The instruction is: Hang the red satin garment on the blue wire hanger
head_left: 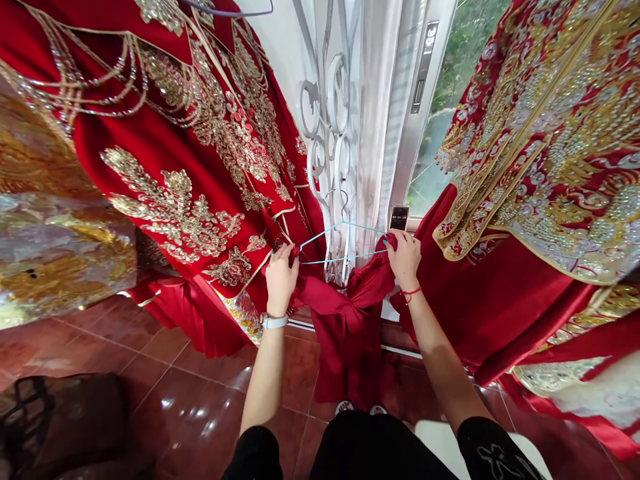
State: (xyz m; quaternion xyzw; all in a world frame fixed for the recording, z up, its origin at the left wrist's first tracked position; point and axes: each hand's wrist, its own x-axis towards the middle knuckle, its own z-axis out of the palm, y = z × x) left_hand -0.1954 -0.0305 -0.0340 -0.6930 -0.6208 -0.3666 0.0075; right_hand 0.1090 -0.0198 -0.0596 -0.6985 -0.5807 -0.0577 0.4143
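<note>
The person's left hand and right hand are both raised in front of the body, well apart from each other. Between them is a thin light-blue hanger, its hook upward, near the white metal grille; whether the hook touches the grille, one cannot tell. A plain red dress hangs down from the hanger, above the tiled floor. The fingers of the left hand are closed on the cloth at the left end of the hanger, and the fingers of the right hand grasp the cloth at the right end. A phone stands just behind the right hand. Embroidered red garments hang on both sides, one at left and one at right.
</note>
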